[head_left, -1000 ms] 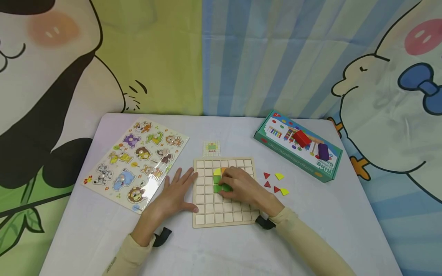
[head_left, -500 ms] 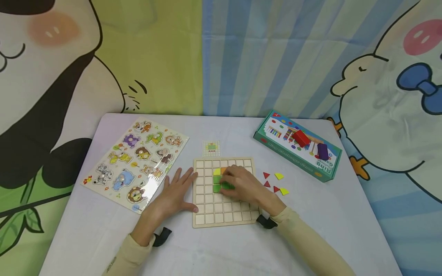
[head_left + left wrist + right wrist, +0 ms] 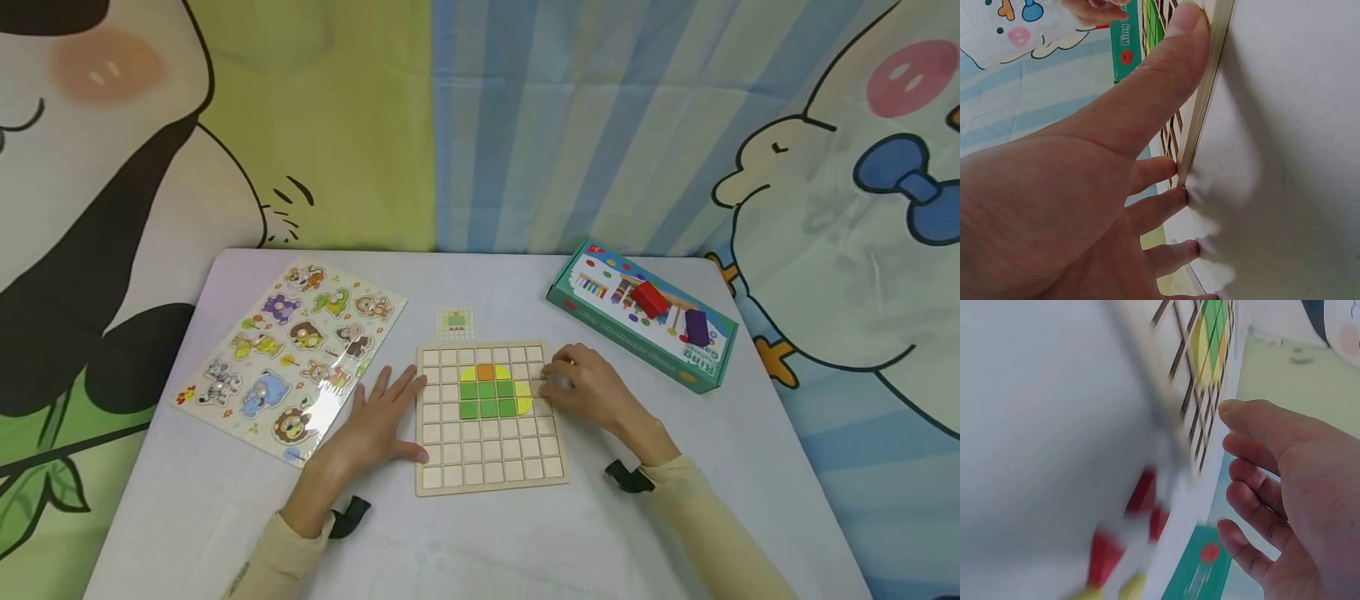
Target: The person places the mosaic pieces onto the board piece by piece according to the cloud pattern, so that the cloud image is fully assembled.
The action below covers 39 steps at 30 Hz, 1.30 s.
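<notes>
A wooden grid board (image 3: 493,473) lies flat on the table. Green square tiles (image 3: 488,408), an orange square tile (image 3: 486,372) and several yellow round-edged tiles (image 3: 524,406) sit in its upper cells. My left hand (image 3: 372,429) has its fingers spread, with thumb and fingertips touching the board's left edge. Over the right edge hovers my right hand (image 3: 596,393), fingers loosely bent and thumb apart, with nothing visible between them. Below it, red triangular tiles (image 3: 1142,492) and yellow tiles (image 3: 1133,587) lie on the table in the right wrist view; the head view hides them behind the hand.
A small pattern card (image 3: 455,323) lies just beyond the board. On the left is an animal picture puzzle (image 3: 300,358). A green box (image 3: 637,333) stands back right, with a red block (image 3: 649,299) and a purple block (image 3: 697,328) on top.
My right hand has drawn back rightward from the coloured tiles to the board's right edge, uncovering the green, orange and yellow tiles. The left hand stays at the left edge.
</notes>
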Tool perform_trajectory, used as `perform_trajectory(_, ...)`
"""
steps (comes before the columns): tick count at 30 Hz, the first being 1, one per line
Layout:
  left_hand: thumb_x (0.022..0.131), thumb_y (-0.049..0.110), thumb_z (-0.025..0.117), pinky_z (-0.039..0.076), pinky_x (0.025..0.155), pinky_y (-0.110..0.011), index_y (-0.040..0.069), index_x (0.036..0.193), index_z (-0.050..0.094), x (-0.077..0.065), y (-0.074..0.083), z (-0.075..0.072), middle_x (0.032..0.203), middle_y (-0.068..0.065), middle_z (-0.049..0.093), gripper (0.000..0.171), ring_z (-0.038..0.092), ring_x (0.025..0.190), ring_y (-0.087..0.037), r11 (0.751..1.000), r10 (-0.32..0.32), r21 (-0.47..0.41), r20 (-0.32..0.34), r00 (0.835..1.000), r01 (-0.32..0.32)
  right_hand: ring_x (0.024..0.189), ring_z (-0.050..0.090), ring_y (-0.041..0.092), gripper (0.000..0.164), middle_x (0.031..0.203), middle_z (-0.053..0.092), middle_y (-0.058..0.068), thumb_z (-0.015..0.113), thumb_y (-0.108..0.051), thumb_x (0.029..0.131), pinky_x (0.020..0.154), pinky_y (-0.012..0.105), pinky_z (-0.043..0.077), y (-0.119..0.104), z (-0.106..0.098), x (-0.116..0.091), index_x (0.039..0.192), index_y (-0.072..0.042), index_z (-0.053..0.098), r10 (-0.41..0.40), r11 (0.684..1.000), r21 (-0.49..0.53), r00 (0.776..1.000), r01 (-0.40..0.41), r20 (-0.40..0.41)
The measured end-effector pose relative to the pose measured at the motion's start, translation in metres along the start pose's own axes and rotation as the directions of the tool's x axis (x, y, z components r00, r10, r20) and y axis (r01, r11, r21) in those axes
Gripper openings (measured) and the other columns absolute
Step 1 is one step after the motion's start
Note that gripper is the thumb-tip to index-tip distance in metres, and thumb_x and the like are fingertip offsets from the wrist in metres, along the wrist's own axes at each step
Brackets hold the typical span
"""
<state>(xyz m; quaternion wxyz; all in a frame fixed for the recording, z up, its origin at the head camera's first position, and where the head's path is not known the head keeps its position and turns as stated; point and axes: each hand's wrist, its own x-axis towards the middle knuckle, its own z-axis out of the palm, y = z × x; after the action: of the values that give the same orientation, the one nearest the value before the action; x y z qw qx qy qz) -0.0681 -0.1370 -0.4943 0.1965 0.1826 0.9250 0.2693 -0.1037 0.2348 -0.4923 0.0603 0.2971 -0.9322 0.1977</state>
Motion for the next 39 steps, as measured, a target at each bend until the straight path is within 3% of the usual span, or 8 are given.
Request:
perform_trajectory(9,0.068,0.039,0.091,-0.003,0.117,-0.077,0.01,0.161,0.026,-0.001,-0.001,0.0,0.171,-0.013,0.013,0.118,-0.001,0.155,-0.048,1.0,-0.016,-0.01,-0.002,1.0,0.016,0.088,0.059,0.02,0.03,0.096,0.068,0.006,0.09,-0.026,0.077,0.076,0.039,0.057,0.027,-0.014,-0.036,0.098,-0.007,0.08,0.17,0.982,-0.072,0.983,-0.175,-0.076)
perform_trajectory(13,0.067,0.038,0.091,-0.003,0.117,-0.077,0.011,0.161,0.026,-0.001,-0.003,0.001,0.171,-0.013,0.013,0.118,0.0,0.155,-0.048,1.0,-0.018,-0.011,-0.002,1.0,0.018,0.09,0.059,0.021,0.035,0.098,0.067,0.007,0.091,-0.028,0.076,0.078,0.042,0.058,0.031,-0.017,-0.05,0.101,-0.007,0.08,0.285,0.954,-0.069,0.956,-0.29,-0.074)
perform_trajectory(18,0.067,0.04,0.091,-0.002,0.116,-0.078,0.011,0.161,0.026,-0.001,-0.004,0.001,0.171,-0.013,0.014,0.118,0.0,0.156,-0.048,1.0,-0.017,-0.006,-0.002,1.0,0.017,0.094,0.059,0.025,0.037,0.1,0.067,0.009,0.091,-0.029,0.076,0.081,0.045,0.057,0.036,-0.017,-0.059,0.101,-0.004,0.079,0.373,0.92,-0.091,0.923,-0.38,-0.091)
perform_trajectory(22,0.067,0.04,0.091,-0.002,0.116,-0.078,0.011,0.161,0.026,0.0,-0.005,0.001,0.171,-0.013,0.014,0.119,0.0,0.155,-0.048,1.0,-0.014,-0.001,-0.002,1.0,0.014,0.092,0.06,0.026,0.039,0.097,0.068,0.01,0.09,-0.032,0.076,0.08,0.045,0.057,0.039,-0.015,-0.063,0.098,-0.003,0.078,0.394,0.906,-0.121,0.913,-0.405,-0.108)
perform_trajectory(30,0.067,0.04,0.091,-0.002,0.116,-0.078,0.011,0.161,0.026,0.0,-0.004,0.001,0.171,-0.013,0.013,0.118,0.0,0.155,-0.048,1.0,-0.007,-0.007,0.003,1.0,0.007,0.089,0.06,0.027,0.037,0.095,0.068,0.012,0.091,-0.03,0.076,0.077,0.045,0.058,0.042,-0.013,-0.068,0.095,-0.001,0.079,0.371,0.914,-0.125,0.919,-0.386,-0.131)
perform_trajectory(39,0.067,0.04,0.091,-0.002,0.116,-0.078,0.011,0.161,0.026,0.001,-0.002,0.001,0.171,-0.013,0.013,0.118,0.0,0.155,-0.049,1.0,0.002,-0.001,-0.001,1.0,-0.002,0.089,0.059,0.027,0.039,0.096,0.068,0.012,0.089,-0.034,0.077,0.076,0.044,0.058,0.04,-0.012,-0.065,0.096,-0.002,0.079,0.416,0.894,-0.123,0.901,-0.43,-0.124)
